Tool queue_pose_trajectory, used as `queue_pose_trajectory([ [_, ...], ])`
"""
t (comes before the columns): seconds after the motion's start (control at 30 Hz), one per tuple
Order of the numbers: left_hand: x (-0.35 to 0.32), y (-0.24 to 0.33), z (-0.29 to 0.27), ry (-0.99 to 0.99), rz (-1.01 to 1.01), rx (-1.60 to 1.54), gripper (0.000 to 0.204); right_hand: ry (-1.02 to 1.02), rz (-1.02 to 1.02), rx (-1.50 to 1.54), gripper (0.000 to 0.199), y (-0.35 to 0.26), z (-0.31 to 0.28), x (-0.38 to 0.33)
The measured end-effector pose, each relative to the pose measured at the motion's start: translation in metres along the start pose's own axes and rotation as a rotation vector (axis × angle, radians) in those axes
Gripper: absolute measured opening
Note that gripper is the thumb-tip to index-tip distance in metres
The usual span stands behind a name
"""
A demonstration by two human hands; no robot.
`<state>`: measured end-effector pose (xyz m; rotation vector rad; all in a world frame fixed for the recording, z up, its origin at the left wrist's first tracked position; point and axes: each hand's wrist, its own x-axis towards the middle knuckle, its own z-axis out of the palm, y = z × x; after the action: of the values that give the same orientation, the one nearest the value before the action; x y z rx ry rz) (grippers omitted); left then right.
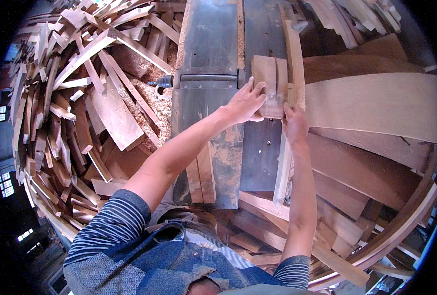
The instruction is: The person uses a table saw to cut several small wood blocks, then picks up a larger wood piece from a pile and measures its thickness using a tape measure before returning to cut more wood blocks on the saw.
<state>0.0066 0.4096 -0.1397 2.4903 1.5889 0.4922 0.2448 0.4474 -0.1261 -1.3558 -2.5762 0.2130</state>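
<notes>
Looking down from the head camera, nearest is a striped sleeve and blue apron at the bottom edge, with both bare forearms reaching up and away over a dark metal machine table (213, 44) dusted with sawdust.

Further out, the left hand (245, 103) lies flat and spread, fingers extended, pressing on the near left face of a short wooden block (270, 86). The right hand (294, 125) sits just beside the block's near right corner, fingers curled round a long pale strip of wood (290, 98) that runs along the block's right side; how tightly it grips cannot be told. The block rests on the table, just past a metal crossbar (208, 77).

To do this step well, it seems wise to keep the palm flat, press the block steadily against the strip, and hold fingertips on top and clear of any cutter.

Beyond, a large heap of wood offcuts (76, 98) fills the left, and broad curved boards (376, 105) lie at the right. No packages, labels or signs are visible anywhere.
</notes>
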Motion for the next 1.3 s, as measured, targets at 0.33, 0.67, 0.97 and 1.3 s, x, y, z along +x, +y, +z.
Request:
queue_pose_trajectory([
  [0.33,0.008,-0.009,0.000,0.001,-0.027,-0.001,0.071,0.002,-0.008,0.004,0.049,0.007,0.006,0.012],
  [0.67,0.014,-0.019,0.002,0.021,-0.028,-0.003,0.071,-0.036,-0.001,0.003,0.048,0.005,0.001,0.025],
  [0.97,0.023,-0.033,0.001,0.018,-0.059,0.017,0.072,0.001,-0.026,-0.053,0.048,0.007,0.005,0.044],
  [1.3,0.061,-0.119,-0.023,0.011,-0.101,0.060,0.051,-0.044,0.013,0.066,0.054,0.038,0.018,0.145],
])
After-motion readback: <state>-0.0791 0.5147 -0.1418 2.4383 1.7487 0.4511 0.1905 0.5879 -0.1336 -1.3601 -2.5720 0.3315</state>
